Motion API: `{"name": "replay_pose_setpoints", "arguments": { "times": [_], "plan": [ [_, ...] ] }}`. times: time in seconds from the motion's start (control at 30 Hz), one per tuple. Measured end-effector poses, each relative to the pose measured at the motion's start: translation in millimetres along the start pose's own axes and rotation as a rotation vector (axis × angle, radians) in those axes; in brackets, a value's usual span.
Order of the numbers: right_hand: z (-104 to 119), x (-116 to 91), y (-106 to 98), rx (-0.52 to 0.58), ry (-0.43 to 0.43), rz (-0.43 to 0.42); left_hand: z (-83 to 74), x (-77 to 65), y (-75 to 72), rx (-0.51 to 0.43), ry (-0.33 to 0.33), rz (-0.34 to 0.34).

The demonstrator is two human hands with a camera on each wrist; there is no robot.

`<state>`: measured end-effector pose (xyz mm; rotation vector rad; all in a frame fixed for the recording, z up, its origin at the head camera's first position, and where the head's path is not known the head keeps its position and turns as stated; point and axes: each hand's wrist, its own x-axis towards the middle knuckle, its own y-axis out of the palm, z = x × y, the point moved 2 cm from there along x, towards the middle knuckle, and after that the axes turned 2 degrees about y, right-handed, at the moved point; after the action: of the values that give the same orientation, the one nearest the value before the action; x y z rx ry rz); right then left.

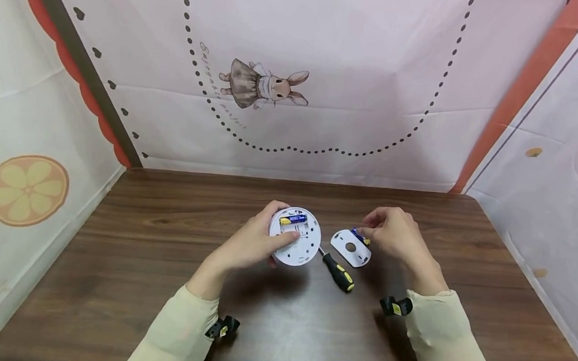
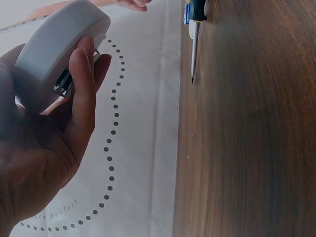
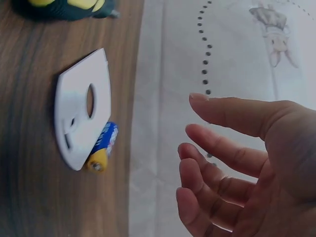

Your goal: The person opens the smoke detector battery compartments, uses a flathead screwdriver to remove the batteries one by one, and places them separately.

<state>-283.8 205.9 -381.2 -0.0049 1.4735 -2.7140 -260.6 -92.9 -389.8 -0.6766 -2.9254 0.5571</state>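
Two batteries [image 1: 293, 219] [image 3: 102, 147], one screwdriver [image 1: 338, 273], one round white device [image 1: 306, 248], one white plate [image 1: 358, 257].

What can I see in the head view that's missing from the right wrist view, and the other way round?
Only the head view shows the left hand gripping the round white device, the battery set into it, and the orange-slice print.

Only the right wrist view shows the palm side of the right hand and open space between it and the loose battery.

Both show that hand and battery, the white plate with a round hole, the screwdriver, cropped in the wrist view, and the rabbit print.
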Motion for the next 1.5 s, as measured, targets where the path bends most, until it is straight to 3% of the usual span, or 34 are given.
{"name": "replay_pose_setpoints", "arguments": {
  "times": [0.23,0.53,0.93,1.3,1.5],
  "plan": [
    [17,-6,4,-0.067,-0.043,0.109,-0.1,1.4,-2.3,-0.007,-0.010,-0.026],
    [39,-15,38,-0.248,-0.041,0.247,1.2,2.0,-3.1,-0.020,-0.006,-0.050],
    [46,-22,59,-0.300,-0.042,0.280,-0.3,2.1,-4.4,-0.034,0.007,-0.059],
    [45,-21,66,-0.327,-0.069,0.229,-1.0,1.5,-3.8,-0.111,-0.009,-0.066],
    [44,-18,60,-0.293,-0.114,0.194,-2.0,3.2,-4.2,-0.143,0.024,-0.096]
  ]
}}
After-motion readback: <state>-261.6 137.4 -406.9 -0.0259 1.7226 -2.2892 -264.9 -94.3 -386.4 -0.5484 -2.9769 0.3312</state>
